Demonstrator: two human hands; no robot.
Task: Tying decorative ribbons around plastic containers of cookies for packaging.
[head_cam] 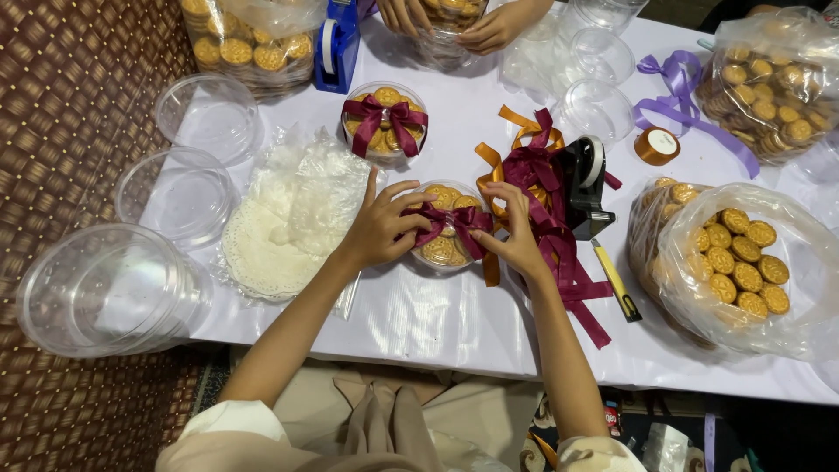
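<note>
Your left hand (377,225): it rests on the left side of the round clear tub of cookies (444,246), fingers spread and curled onto the lid, fingertips pressing the left loop of the maroon bow (454,220).
Your right hand (517,234): it sits at the tub's right edge, fingers bent together, pinching the right loop of the same bow.
Tub of cookies: it stands on the white table cover (419,315), right between your two hands, near the table's middle.
Left of your hands: a stack of white lace doilies (262,245) in crinkled clear wrap lies just beside your left wrist; beyond it, empty clear lids (179,192) and a large stack of clear tubs (105,288) line the table's left edge.
Right of your hands: a heap of maroon and orange ribbon lengths (551,218) touches your right hand; a black tape dispenser (584,185) stands against it, and a yellow utility knife (617,281) lies just past the ribbons.
Near right: a clear bag of round cookies (738,262) lies open on the table.
Further back: a finished tub with a maroon bow (384,122) stands behind yours, near a blue tape dispenser (336,44).
Far right: a roll of orange ribbon (656,146), loose purple ribbon (682,96) and another bag of cookies (769,87).
Far edge: another person's hands (489,26) hold a tub at the table's top.
</note>
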